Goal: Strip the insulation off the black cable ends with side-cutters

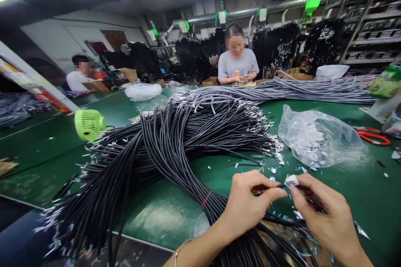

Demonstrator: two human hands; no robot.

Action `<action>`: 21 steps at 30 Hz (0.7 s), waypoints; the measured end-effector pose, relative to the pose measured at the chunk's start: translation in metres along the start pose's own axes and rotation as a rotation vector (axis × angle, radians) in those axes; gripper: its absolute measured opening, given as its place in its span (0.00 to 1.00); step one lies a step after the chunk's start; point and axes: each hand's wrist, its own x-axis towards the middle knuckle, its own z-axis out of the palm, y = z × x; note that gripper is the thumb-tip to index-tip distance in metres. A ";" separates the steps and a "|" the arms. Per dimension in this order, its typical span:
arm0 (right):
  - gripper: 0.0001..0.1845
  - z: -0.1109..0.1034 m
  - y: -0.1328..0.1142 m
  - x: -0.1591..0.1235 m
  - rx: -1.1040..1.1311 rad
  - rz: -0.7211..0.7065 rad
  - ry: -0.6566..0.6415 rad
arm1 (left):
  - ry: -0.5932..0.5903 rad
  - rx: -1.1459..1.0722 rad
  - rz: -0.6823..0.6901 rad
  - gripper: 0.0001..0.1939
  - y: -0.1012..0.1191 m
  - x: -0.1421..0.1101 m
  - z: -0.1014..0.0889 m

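My left hand (250, 200) pinches the black sheath of a cable close to its stripped end. Against that end, my right hand (322, 208) grips a piece of silvery-white foil wrap (292, 180) between thumb and fingers. Thin coloured wire tips show just beside the foil. A thick bundle of black cables (175, 150) fans across the bench, and a red tie (206, 198) binds one part of it. More black cables pass beneath both hands. Foil scraps and small blue bits of insulation lie around my fingers.
On the green bench (169, 221) a clear plastic bag (319, 137) sits right of the bundle, with red-handled scissors (372, 135) beyond it. A green fan (90, 125) stands left. Grey cables (282, 89) lie across the back, before a seated person (238, 64). Another person (82, 75) sits far left.
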 end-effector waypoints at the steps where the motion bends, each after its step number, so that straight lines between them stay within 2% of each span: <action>1: 0.03 0.001 0.000 0.000 0.046 0.067 -0.026 | -0.085 -0.100 -0.144 0.12 0.000 0.002 -0.002; 2: 0.01 0.001 0.000 0.000 0.108 0.151 -0.058 | -0.172 -0.190 -0.268 0.14 0.001 0.004 -0.004; 3: 0.04 0.001 0.000 0.000 0.184 0.248 -0.100 | -0.242 -0.269 -0.358 0.16 0.001 0.006 -0.005; 5: 0.11 0.001 -0.002 0.001 0.370 0.470 -0.208 | -0.298 -0.380 -0.415 0.18 0.002 0.009 -0.006; 7: 0.16 0.000 -0.004 0.002 0.538 0.654 -0.306 | -0.260 -0.412 -0.334 0.20 0.004 0.009 -0.006; 9: 0.18 0.000 -0.006 0.003 0.566 0.703 -0.333 | -0.178 -0.318 -0.158 0.20 0.007 0.007 -0.006; 12: 0.18 -0.001 -0.005 0.005 0.337 0.526 -0.202 | -0.037 -0.007 0.132 0.13 0.010 0.001 -0.008; 14: 0.15 -0.001 -0.003 0.005 0.174 0.389 -0.128 | 0.024 0.148 0.248 0.09 0.012 -0.001 -0.010; 16: 0.12 -0.001 0.001 0.005 0.061 0.292 -0.077 | 0.062 0.198 0.281 0.08 0.013 -0.002 -0.014; 18: 0.15 0.000 0.004 0.005 -0.037 0.219 -0.033 | 0.094 0.184 0.271 0.09 0.013 -0.001 -0.017; 21: 0.15 0.000 0.005 0.004 -0.137 0.083 -0.043 | 0.110 0.141 0.233 0.10 0.014 0.001 -0.021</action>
